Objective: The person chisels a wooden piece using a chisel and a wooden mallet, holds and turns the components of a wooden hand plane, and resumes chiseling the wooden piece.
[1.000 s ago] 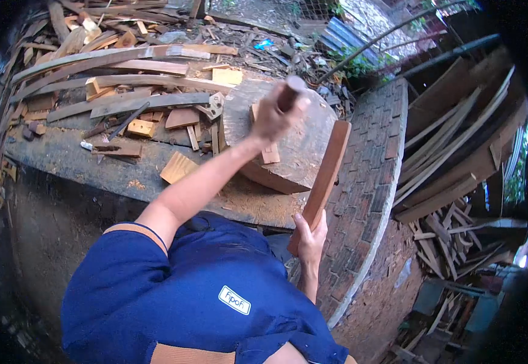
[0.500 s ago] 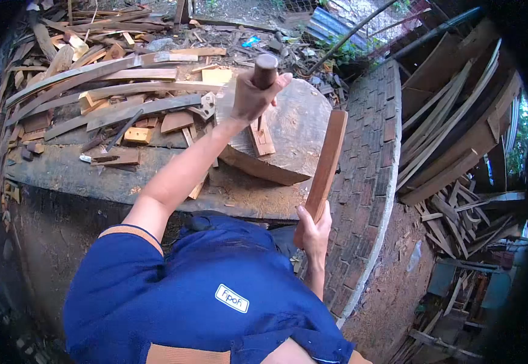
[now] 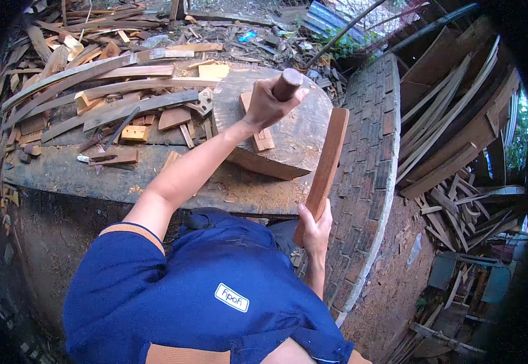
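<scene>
My left hand [image 3: 265, 108] is wrapped around the thick round wooden handle of a chisel [image 3: 287, 85], its butt end pointing up at me. The chisel's blade is hidden behind my hand. Underneath lies a small wooden block [image 3: 264, 141], resting on a big round slab of log [image 3: 303, 130]. Part of the block is covered by my hand. On the right, my right hand [image 3: 316, 232] grips the lower end of a long flat wooden bar [image 3: 327, 159], held upright beside the slab and apart from the chisel.
Curved boards and offcuts [image 3: 136, 76] crowd the left of the workbench [image 3: 94, 176], with a yellow wood piece [image 3: 134, 134] among them. A brick ledge [image 3: 361, 176] runs along the right. Beyond it lean long planks [image 3: 458, 121] and scrap wood.
My left hand has moved right and slightly down, tilting the chisel handle rightward. More of the block's far end shows. My right hand and the bar have barely moved.
</scene>
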A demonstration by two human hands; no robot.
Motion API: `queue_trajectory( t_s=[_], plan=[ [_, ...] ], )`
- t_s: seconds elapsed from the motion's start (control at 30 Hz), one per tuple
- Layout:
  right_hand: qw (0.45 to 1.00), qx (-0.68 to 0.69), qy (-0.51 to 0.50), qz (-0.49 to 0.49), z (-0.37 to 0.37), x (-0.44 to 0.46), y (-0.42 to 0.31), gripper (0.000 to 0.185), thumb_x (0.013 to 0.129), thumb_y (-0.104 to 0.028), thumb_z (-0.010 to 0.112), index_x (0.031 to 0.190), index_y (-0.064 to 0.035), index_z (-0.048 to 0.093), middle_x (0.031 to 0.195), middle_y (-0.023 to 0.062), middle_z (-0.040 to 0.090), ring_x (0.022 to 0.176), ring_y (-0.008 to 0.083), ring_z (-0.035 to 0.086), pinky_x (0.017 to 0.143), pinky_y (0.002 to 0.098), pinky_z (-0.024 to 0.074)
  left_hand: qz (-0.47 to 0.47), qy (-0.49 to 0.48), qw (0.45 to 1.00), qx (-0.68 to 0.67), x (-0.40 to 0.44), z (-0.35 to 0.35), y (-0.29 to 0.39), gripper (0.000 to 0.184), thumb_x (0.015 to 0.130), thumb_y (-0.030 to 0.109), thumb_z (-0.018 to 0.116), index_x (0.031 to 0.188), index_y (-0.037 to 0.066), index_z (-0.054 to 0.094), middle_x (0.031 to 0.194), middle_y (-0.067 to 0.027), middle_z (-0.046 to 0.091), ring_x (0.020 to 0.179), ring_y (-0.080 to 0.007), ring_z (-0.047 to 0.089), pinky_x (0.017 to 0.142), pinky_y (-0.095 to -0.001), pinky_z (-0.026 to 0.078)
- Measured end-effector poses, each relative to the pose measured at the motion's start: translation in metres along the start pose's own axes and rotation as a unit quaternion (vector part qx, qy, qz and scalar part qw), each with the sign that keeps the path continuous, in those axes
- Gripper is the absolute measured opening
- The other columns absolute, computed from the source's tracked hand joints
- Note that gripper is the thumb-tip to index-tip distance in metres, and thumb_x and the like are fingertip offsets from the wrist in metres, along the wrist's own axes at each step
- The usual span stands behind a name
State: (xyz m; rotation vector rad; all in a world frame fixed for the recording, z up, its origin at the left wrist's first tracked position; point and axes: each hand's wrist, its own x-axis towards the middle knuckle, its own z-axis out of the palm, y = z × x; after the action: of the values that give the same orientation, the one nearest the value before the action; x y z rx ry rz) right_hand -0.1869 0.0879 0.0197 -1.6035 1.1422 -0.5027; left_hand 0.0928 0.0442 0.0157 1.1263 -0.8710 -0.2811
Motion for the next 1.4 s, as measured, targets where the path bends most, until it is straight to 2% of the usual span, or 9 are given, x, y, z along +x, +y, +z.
queue_trajectory(
  t_s=[0.13, 0.2, 0.4, 0.63, 0.93, 1.2, 1.27, 1.33, 1.4],
  plan=[
    [0.999, -0.012, 0.004, -0.041, 0.002, 0.003, 0.001, 0.041, 0.082, -0.019, 0.067, 0.114, -0.0001, 0.050, 0.091, 0.0086, 0.060, 0.083, 0.0171, 0.057, 0.075, 0.0323, 0.0468, 0.031, -0.018, 0.999, 0.036, -0.001, 0.001, -0.001, 0.021, 0.079, 0.019, 0.075, 0.077, 0.000, 0.067, 0.062, 0.0032, 0.057, 0.061, -0.0018, 0.048, 0.052, -0.0251, 0.041],
    [0.994, -0.023, 0.021, -0.107, 0.005, 0.006, 0.005, 0.029, 0.083, -0.018, 0.065, 0.103, -0.0038, 0.050, 0.077, 0.0010, 0.052, 0.064, 0.0093, 0.051, 0.056, 0.0249, 0.0427, 0.033, -0.026, 0.998, 0.052, -0.001, 0.002, -0.001, 0.021, 0.079, 0.019, 0.075, 0.076, 0.000, 0.067, 0.061, 0.0024, 0.058, 0.061, -0.0017, 0.048, 0.052, -0.0252, 0.042],
    [1.000, 0.015, 0.002, -0.021, 0.004, 0.006, -0.011, 0.036, 0.082, -0.018, 0.067, 0.109, -0.0004, 0.050, 0.087, 0.0075, 0.059, 0.077, 0.0152, 0.056, 0.071, 0.0311, 0.0467, 0.044, -0.036, 0.998, 0.039, -0.003, 0.004, 0.002, 0.019, 0.079, 0.019, 0.075, 0.078, 0.001, 0.068, 0.061, 0.0002, 0.059, 0.060, -0.0023, 0.048, 0.052, -0.0261, 0.042],
    [1.000, -0.001, -0.008, -0.014, 0.002, 0.009, -0.028, 0.034, 0.082, -0.018, 0.067, 0.107, -0.0007, 0.049, 0.084, 0.0058, 0.058, 0.073, 0.0137, 0.055, 0.067, 0.0296, 0.0465, 0.072, -0.038, 0.996, 0.033, -0.006, 0.009, 0.004, 0.019, 0.079, 0.019, 0.075, 0.079, 0.001, 0.067, 0.062, -0.0033, 0.061, 0.059, -0.0036, 0.047, 0.051, -0.0270, 0.042],
    [0.998, -0.001, -0.008, -0.060, 0.003, 0.018, -0.036, 0.039, 0.082, -0.018, 0.067, 0.112, -0.0001, 0.049, 0.090, 0.0069, 0.055, 0.083, 0.0153, 0.054, 0.074, 0.0308, 0.0455, 0.058, -0.050, 0.996, 0.034, -0.006, 0.009, 0.006, 0.021, 0.080, 0.020, 0.075, 0.078, 0.001, 0.065, 0.061, -0.0040, 0.059, 0.058, -0.0040, 0.045, 0.050, -0.0274, 0.041],
    [0.965, 0.100, 0.116, -0.215, -0.014, 0.006, -0.136, 0.049, 0.078, -0.010, 0.064, 0.123, 0.0010, 0.047, 0.080, 0.0054, 0.057, 0.063, 0.0137, 0.057, 0.063, 0.0271, 0.0487, 0.037, -0.042, 0.997, 0.053, -0.006, 0.017, 0.004, 0.017, 0.076, 0.016, 0.075, 0.081, 0.002, 0.066, 0.063, -0.0071, 0.060, 0.058, -0.0067, 0.050, 0.053, -0.0291, 0.044],
    [0.954, 0.104, 0.139, -0.244, -0.009, 0.007, -0.136, 0.048, 0.079, -0.012, 0.064, 0.121, 0.0010, 0.047, 0.082, 0.0072, 0.059, 0.067, 0.0179, 0.059, 0.066, 0.0289, 0.0489, 0.075, -0.040, 0.996, 0.038, -0.009, 0.024, -0.001, 0.019, 0.077, 0.015, 0.074, 0.088, 0.001, 0.067, 0.073, -0.0075, 0.067, 0.062, -0.0093, 0.059, 0.057, -0.0276, 0.047],
    [0.941, 0.107, 0.159, -0.277, -0.004, 0.015, -0.130, 0.047, 0.079, -0.014, 0.065, 0.119, 0.0010, 0.047, 0.083, 0.0091, 0.062, 0.071, 0.0221, 0.062, 0.070, 0.0306, 0.0491, 0.053, -0.076, 0.995, 0.049, -0.012, 0.028, 0.003, 0.019, 0.073, 0.020, 0.074, 0.086, 0.008, 0.067, 0.073, -0.0130, 0.066, 0.063, -0.0277, 0.066, 0.057, -0.0357, 0.050],
    [0.970, -0.209, 0.010, -0.126, 0.000, 0.030, -0.108, 0.047, 0.080, -0.018, 0.065, 0.118, 0.0021, 0.046, 0.090, 0.0123, 0.064, 0.075, 0.0274, 0.063, 0.074, 0.0317, 0.0475, 0.076, -0.108, 0.987, 0.095, -0.018, 0.036, -0.004, 0.021, 0.070, 0.024, 0.075, 0.084, 0.010, 0.066, 0.072, -0.0127, 0.066, 0.063, -0.0294, 0.066, 0.057, -0.0379, 0.050]
  ],
)
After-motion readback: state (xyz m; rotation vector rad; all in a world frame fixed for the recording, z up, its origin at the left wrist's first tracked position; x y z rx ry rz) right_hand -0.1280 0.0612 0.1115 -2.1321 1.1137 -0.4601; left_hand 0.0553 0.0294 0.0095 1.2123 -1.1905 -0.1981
